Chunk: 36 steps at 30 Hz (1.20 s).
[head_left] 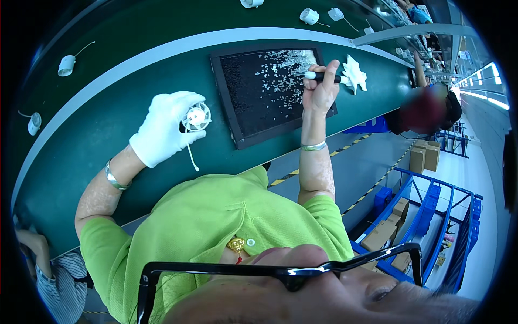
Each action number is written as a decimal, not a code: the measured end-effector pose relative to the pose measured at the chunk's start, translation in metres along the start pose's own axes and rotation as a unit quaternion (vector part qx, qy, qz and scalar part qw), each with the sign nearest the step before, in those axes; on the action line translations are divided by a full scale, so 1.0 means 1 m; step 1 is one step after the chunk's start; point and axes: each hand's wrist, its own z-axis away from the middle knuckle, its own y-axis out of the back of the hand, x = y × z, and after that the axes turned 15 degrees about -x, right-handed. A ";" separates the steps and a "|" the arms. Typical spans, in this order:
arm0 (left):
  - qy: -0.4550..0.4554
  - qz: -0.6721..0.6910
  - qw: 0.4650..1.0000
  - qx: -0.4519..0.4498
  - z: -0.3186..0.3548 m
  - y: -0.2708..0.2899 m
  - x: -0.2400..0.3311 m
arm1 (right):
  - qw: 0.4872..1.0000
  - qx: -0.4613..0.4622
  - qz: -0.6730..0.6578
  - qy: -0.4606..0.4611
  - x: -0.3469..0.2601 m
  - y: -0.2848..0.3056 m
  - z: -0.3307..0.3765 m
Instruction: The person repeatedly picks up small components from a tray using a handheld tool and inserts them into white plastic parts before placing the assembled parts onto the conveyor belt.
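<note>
My left hand (159, 127), in a white glove, pinches a small round white fan (197, 116) by its rim. A short white wire with a plug hangs from the fan toward me. My bare right hand (319, 96) grips a black pen-shaped tool (313, 75) with a pale end, held sideways over the tray. The tool's thin tip points left, and I cannot tell whether it carries anything. Below it, the black tray (270, 136) holds many tiny light pieces, with small dark pieces along its left side.
A crumpled white glove or cloth (354, 74) lies right of the tray. Several white wired units, one a cylinder (67, 65), sit on the green strip past the pale curved rail (162, 47). Other people are at both sides. Blue racks (431, 216) with cartons stand at right.
</note>
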 end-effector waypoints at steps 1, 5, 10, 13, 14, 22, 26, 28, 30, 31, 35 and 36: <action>-0.006 0.017 1.000 -0.006 0.002 -0.006 0.002 | 0.999 -0.023 -0.041 -0.018 -0.003 -0.004 0.002; -0.008 0.045 0.999 0.011 -0.005 -0.030 -0.001 | 0.975 -0.085 -0.182 -0.093 -0.014 -0.040 0.014; -0.003 0.045 0.998 0.038 -0.004 -0.032 -0.001 | 0.975 -0.214 -0.048 -0.041 0.002 -0.094 0.046; -0.002 0.067 0.998 0.023 -0.005 -0.032 -0.002 | 0.966 -0.241 -0.086 -0.045 0.014 -0.126 0.066; 0.000 0.054 0.998 0.043 -0.004 -0.031 0.001 | 0.958 -0.226 -0.154 -0.090 0.019 -0.131 0.072; -0.015 0.043 0.997 0.067 -0.007 -0.036 -0.005 | 0.926 -0.222 -0.286 -0.109 0.040 -0.134 0.087; -0.016 0.036 0.997 0.068 -0.007 -0.038 -0.006 | 0.932 -0.224 -0.266 -0.101 0.045 -0.133 0.089; -0.016 0.038 0.997 0.066 -0.008 -0.037 -0.007 | 0.939 -0.241 -0.230 -0.082 0.045 -0.134 0.090; -0.016 0.040 0.997 0.063 -0.008 -0.037 -0.007 | 0.940 -0.253 -0.220 -0.068 0.046 -0.134 0.091; -0.024 0.041 0.996 0.077 -0.009 -0.038 -0.006 | 0.939 -0.266 -0.210 -0.053 0.047 -0.134 0.092; -0.051 0.026 0.989 0.134 -0.012 -0.030 0.000 | 0.942 -0.282 -0.177 -0.035 0.049 -0.136 0.097; -0.051 0.025 0.989 0.135 -0.011 -0.031 -0.002 | 0.945 -0.305 -0.121 -0.003 0.052 -0.135 0.100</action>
